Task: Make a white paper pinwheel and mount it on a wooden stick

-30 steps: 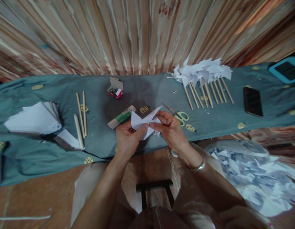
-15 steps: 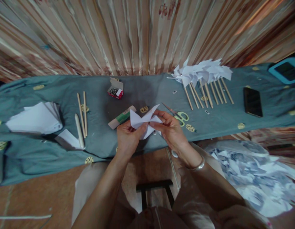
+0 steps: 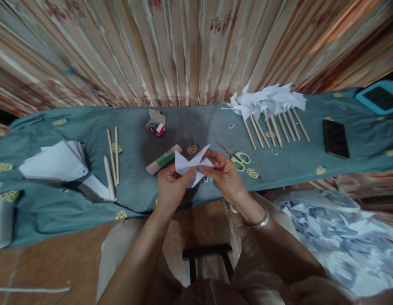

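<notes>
In the head view, a tube with a green band (image 3: pixel 164 159) lies just beyond the left hand (image 3: pixel 171 186), closest of the loose things on that side. Beside the right hand (image 3: pixel 226 176) lie scissors (image 3: pixel 242 159) with light green handles, their blades pointing up and left. Farther back sits an open red box (image 3: pixel 156 125) with small metallic pieces in it. Toward the left are two thin sticks (image 3: pixel 117 154), a thicker pale stick (image 3: pixel 109 178), a loose folded sheet (image 3: pixel 97 187) and a fanned stack of white paper (image 3: pixel 55 163). On the right, a row of white paper pinwheels (image 3: pixel 269 101) on sticks overlaps near the back edge, with a dark phone (image 3: pixel 336 138) and a blue-framed device (image 3: pixel 379 98) beyond.

The green cloth (image 3: pixel 196 123) covers a long, narrow surface; a striped curtain (image 3: pixel 184 51) rises along its far edge. The hands work above its near edge, and bare cloth shows between the red box and the pinwheels. A clear bag of paper scraps (image 3: pixel 342 237) stands below the edge at right.

The folded white paper (image 3: pixel 184 164) is between the hands, above the cloth, its pointed flaps spreading outward. Fingers and thumbs of both hands pinch it near the middle; the pinched centre is too small to read.
</notes>
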`<control>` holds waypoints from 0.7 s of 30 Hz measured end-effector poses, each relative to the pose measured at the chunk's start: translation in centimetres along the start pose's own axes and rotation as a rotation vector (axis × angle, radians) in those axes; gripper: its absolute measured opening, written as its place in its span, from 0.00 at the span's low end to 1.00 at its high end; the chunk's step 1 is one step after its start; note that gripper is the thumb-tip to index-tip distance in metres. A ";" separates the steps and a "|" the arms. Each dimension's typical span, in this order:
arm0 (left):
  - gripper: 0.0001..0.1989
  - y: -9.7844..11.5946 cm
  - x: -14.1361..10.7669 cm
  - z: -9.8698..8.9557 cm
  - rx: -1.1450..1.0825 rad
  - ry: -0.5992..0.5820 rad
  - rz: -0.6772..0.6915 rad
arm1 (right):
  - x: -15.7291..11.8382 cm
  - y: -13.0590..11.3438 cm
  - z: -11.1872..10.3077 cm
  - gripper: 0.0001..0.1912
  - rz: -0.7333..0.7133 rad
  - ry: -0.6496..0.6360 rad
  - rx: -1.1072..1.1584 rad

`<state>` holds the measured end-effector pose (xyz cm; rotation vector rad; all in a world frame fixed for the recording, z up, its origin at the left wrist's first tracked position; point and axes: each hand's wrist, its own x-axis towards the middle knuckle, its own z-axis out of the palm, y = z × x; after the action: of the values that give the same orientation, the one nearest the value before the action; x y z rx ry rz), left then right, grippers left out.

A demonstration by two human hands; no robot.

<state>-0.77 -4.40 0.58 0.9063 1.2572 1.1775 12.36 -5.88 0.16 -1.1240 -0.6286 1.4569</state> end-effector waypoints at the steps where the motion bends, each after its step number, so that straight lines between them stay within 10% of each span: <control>1: 0.10 0.0 0.0 0.0 0.009 -0.002 -0.002 | 0.0 0.0 0.0 0.22 0.001 0.001 0.004; 21: 0.14 -0.5 -0.3 -0.7 -0.077 -0.067 -0.131 | 0.2 0.6 0.1 0.22 0.084 -0.012 0.063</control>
<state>-1.36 -4.87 0.08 0.7890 1.1911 1.0759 12.00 -5.81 -0.35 -1.1043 -0.5458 1.5464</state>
